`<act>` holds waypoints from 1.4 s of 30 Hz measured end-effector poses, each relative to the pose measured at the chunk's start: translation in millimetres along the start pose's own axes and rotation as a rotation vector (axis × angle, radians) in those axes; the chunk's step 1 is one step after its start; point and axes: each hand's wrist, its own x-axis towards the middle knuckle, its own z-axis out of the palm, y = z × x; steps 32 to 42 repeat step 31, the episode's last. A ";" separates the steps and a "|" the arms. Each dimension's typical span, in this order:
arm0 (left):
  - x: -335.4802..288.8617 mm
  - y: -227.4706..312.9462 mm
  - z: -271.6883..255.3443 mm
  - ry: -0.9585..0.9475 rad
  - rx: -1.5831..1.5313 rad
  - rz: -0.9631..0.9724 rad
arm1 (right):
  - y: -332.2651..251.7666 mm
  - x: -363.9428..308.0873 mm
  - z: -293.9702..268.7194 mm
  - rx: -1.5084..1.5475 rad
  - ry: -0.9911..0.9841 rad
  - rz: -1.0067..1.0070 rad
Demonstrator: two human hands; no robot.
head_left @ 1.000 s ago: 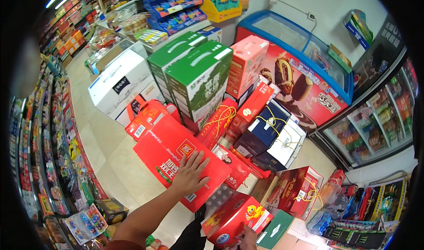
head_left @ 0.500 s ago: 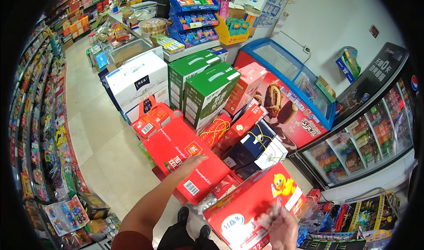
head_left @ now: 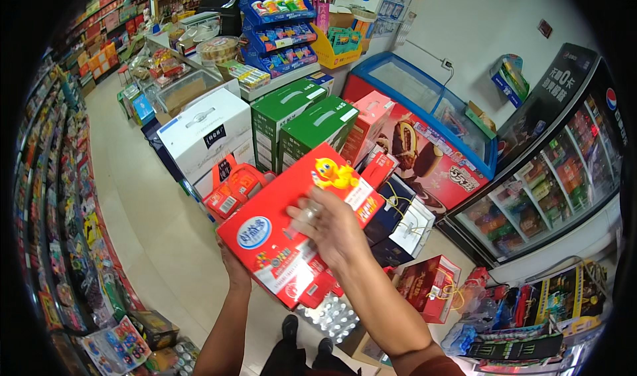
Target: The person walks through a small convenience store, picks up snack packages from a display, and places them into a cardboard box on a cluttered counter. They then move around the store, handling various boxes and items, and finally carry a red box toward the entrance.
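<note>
Holding a big red carton [head_left: 292,233] with a yellow duck picture up in front of the chest, tilted with its far right end raised, the person grips it with both hands. The left hand [head_left: 233,270] cups it from underneath at the near left edge; the right hand [head_left: 332,228] lies flat on its top face, fingers spread. To carry it well, I judge the under-hand should bear the weight while the top hand steadies. Beyond stand green cartons [head_left: 318,127], a white box [head_left: 202,130] to the left, and a chest freezer [head_left: 424,104] far right.
</note>
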 end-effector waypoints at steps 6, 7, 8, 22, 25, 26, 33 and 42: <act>55.2 6.8 -9.2 0.097 -0.274 -0.014 | 25.2 85.8 31.6 -0.014 -0.218 0.044; 57.1 9.4 -5.7 0.103 -0.266 -0.007 | 25.3 92.5 30.3 -0.006 -0.243 0.060; 61.0 5.9 -6.4 0.076 -0.281 0.008 | 23.4 98.2 26.5 0.002 -0.266 0.073; -25.1 -54.2 -92.8 0.203 0.503 -0.060 | -29.5 -9.7 -246.1 0.050 0.070 -0.163; -90.5 -84.2 -136.4 0.318 0.851 -0.406 | 22.2 -49.5 -354.5 0.035 0.494 -0.149; -112.9 -96.3 -160.4 0.288 0.925 -0.561 | 47.3 -65.0 -390.3 0.065 0.580 -0.089; -194.6 -161.5 -211.6 -0.086 1.211 -0.841 | 170.1 -132.7 -506.3 0.084 0.868 0.160; -194.6 -161.5 -211.6 -0.086 1.211 -0.841 | 170.1 -132.7 -506.3 0.084 0.868 0.160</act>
